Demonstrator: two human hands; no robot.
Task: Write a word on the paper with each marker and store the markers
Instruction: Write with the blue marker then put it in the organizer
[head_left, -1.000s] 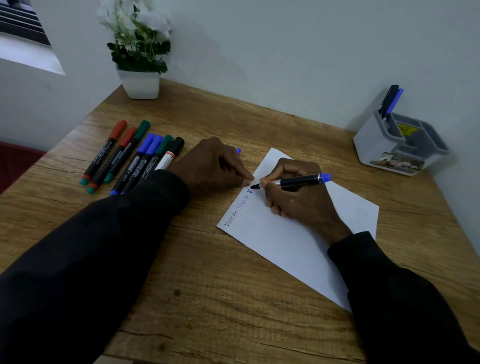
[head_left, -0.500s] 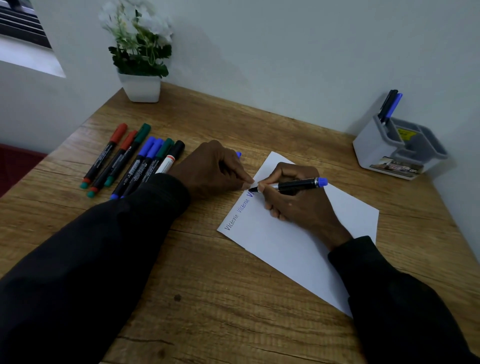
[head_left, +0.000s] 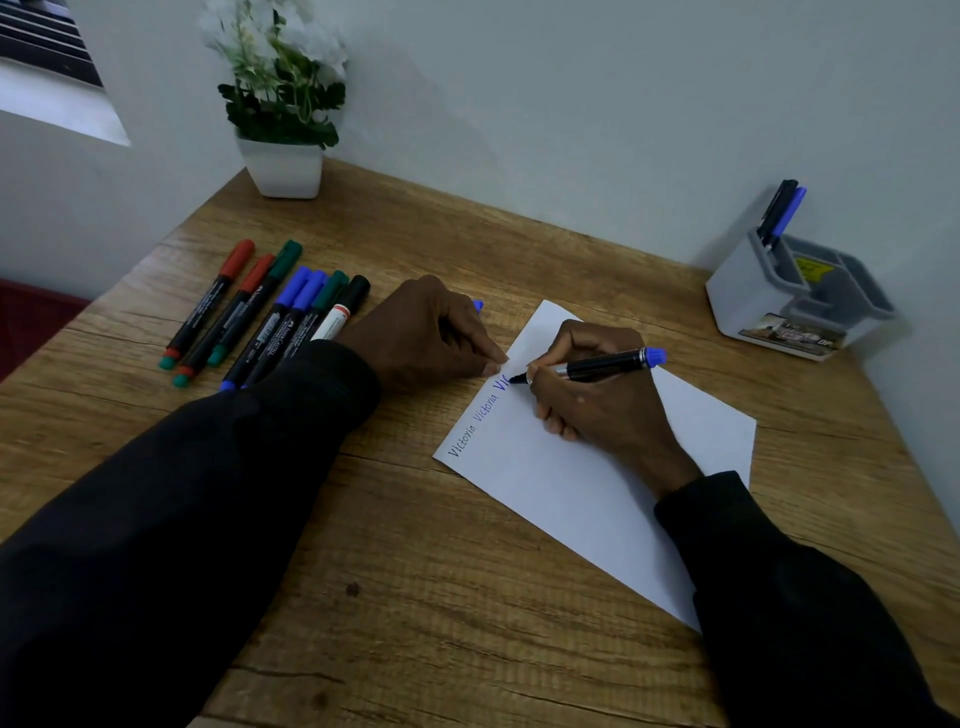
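A white paper (head_left: 571, 493) lies slanted on the wooden desk (head_left: 441, 597). "Victoria" is written twice along its left edge, followed by blue letters "Vic". My right hand (head_left: 597, 400) grips a black marker with a blue end (head_left: 608, 364), its tip touching the paper by those letters. My left hand (head_left: 431, 332) is closed around a blue cap (head_left: 478, 305), fingertips pressing the paper's left edge. Several capped markers (head_left: 265, 312), red, green, blue and black, lie in a row at the left. A grey organiser (head_left: 779, 301) at the right holds two markers (head_left: 782, 213).
A white pot with a plant (head_left: 283, 166) stands in the back left corner against the wall. The wall runs close behind the desk and along its right side. A window sill (head_left: 62, 104) is at the upper left.
The marker tip has moved slightly along the paper and more blue letters have appeared after the second word. My left hand has stayed in place.
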